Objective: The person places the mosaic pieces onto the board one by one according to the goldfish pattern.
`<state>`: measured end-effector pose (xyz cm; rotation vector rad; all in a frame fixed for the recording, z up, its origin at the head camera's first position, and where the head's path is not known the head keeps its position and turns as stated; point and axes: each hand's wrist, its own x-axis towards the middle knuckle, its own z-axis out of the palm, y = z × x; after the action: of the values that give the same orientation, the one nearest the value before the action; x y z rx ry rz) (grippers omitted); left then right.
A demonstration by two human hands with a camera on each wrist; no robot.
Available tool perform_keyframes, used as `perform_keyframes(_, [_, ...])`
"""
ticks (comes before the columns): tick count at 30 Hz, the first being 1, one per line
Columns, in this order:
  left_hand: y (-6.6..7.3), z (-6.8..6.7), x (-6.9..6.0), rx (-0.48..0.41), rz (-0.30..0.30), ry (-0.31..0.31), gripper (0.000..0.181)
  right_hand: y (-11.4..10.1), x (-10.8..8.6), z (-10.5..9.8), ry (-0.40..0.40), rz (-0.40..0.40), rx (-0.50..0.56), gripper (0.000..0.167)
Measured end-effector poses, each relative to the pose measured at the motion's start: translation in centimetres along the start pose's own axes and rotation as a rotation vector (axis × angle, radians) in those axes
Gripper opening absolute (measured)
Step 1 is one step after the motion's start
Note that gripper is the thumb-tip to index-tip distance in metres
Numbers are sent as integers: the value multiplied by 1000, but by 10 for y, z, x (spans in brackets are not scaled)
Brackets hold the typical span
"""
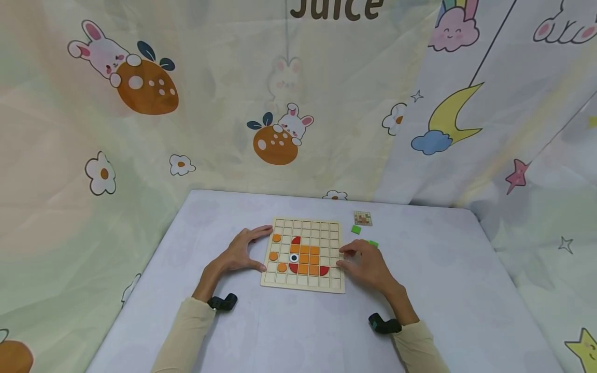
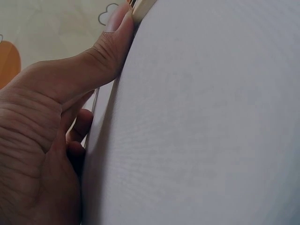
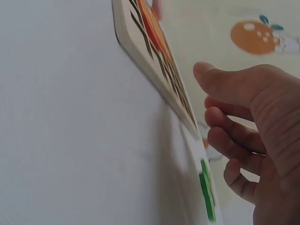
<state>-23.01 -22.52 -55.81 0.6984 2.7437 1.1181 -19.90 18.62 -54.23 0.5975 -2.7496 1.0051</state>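
Observation:
A pale wooden grid board (image 1: 329, 233) lies on the table between both hands. On it, several orange square tiles (image 1: 304, 259) form a block, with an eye tile (image 1: 294, 257) and three red quarter-round pieces (image 1: 296, 240) around it. Three orange round pieces (image 1: 273, 256) sit near the board's left side. With thumb and fingers spread, my left hand (image 1: 238, 253) touches the board's left edge; the left wrist view shows its thumb at the board's corner. My right hand (image 1: 368, 263) hovers by the right edge, its fingers loosely bent with nothing between them in the right wrist view.
Behind the right hand lie a small patterned card (image 1: 363, 218), a green square piece (image 1: 356, 229) and another green piece (image 1: 373, 243), partly hidden by the hand. A white cloth covers the table (image 1: 298, 331). Printed curtains (image 1: 214, 129) hang behind and beside it.

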Motion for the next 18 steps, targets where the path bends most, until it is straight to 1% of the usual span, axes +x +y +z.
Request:
perform_keyframes(4, [-1,0,0,-1,0,-4,115,22,0,-13,79,38,20,36])
perform_keyframes(8, [-1,0,0,7,-9,-9,114,41,-4,-25,110,78,14,41])
perform_keyframes(13, [-2,1,0,3,-3,-7,114,57,-6,-33,122,133,-14,44])
perform_keyframes(18, [-4,2,0,14,-1,5,114,64,-5,-37,106,148,-40,46])
